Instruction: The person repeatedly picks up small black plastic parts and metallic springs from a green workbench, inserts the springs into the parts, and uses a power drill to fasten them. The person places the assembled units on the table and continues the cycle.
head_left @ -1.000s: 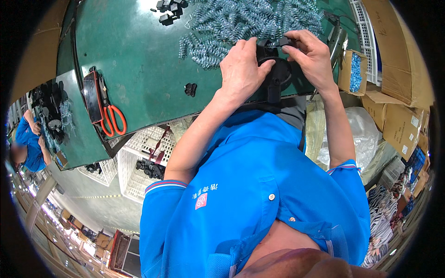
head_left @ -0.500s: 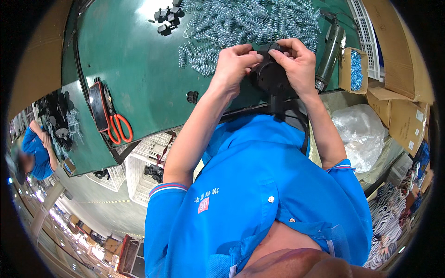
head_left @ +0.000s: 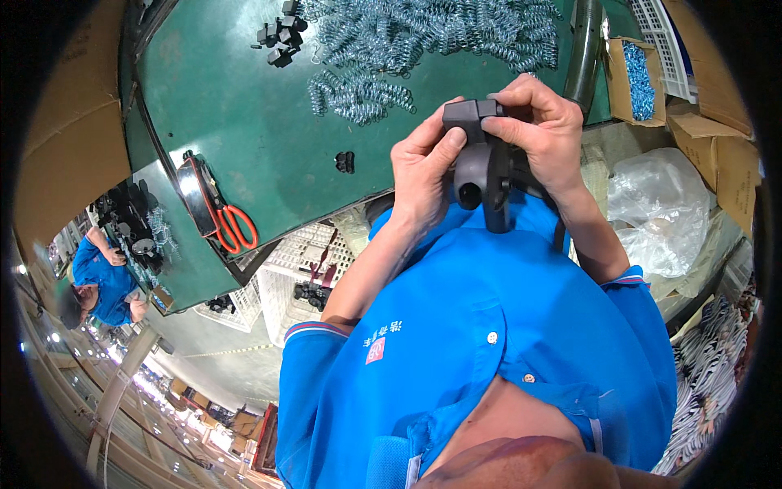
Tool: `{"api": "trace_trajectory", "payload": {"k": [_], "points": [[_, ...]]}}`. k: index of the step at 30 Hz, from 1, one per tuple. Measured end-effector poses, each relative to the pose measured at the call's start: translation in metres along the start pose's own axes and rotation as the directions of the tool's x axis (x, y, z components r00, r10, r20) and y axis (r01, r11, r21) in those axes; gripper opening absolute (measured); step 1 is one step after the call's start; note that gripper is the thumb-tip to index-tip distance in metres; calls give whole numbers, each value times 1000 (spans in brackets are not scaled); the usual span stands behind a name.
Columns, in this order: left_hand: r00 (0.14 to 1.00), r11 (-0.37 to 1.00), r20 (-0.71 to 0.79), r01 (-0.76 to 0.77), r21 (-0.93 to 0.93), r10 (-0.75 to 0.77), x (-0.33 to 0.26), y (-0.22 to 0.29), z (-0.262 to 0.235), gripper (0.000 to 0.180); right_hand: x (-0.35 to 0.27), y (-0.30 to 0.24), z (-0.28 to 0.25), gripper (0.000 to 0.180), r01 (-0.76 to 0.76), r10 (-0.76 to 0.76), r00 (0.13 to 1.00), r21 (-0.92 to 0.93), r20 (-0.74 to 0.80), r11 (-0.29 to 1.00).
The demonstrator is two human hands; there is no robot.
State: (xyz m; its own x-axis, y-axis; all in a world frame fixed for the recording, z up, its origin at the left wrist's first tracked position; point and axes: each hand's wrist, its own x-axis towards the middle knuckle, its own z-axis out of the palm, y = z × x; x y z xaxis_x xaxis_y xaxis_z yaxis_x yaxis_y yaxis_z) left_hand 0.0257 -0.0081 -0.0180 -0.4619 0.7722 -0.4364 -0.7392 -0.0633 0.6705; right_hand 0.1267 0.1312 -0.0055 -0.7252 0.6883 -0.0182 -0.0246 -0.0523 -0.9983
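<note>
A black moulded plastic part [head_left: 482, 167] with a blocky top, a round hole and a downward arm is held up between my two hands, just past the table's near edge. My left hand [head_left: 425, 167] pinches its block from the left, thumb on the near face. My right hand [head_left: 544, 134] grips the top right end between thumb and fingers; whether a smaller piece is in those fingers, I cannot make out. Beyond them lies a large heap of metal coil springs [head_left: 440, 37], with a smaller spring cluster [head_left: 358, 98] nearer. One small black piece [head_left: 344, 162] rests left of my hands.
Orange-handled scissors [head_left: 236, 228] lie beside a dark flat object [head_left: 195, 196] on the green table [head_left: 261, 138]. Small black blocks [head_left: 281, 37] sit far left. At right are a dark green cylindrical tool [head_left: 583, 57], a box of blue pieces [head_left: 639, 81] and a plastic bag [head_left: 656, 204]. A co-worker [head_left: 106, 281] sits left.
Both hands have drawn the black part back toward my body, off the spring heap. It has turned, and its blocky top and round hole now show. The whole view has shifted somewhat.
</note>
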Motion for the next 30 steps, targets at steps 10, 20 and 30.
{"api": "trace_trajectory", "payload": {"k": [10, 20, 30], "points": [[926, 508, 238, -362, 781, 293, 11, 44, 13, 45, -10, 13, -8, 17, -57, 51, 998, 161, 40, 985], [772, -227, 508, -454, 862, 383, 46, -2, 2, 46, -1, 60, -13, 20, 170, -240, 971, -674, -11, 719], [865, -268, 462, -406, 874, 194, 52, 9, 14, 40, 4, 67, -21, 20, 203, -217, 974, -678, 66, 706]]}}
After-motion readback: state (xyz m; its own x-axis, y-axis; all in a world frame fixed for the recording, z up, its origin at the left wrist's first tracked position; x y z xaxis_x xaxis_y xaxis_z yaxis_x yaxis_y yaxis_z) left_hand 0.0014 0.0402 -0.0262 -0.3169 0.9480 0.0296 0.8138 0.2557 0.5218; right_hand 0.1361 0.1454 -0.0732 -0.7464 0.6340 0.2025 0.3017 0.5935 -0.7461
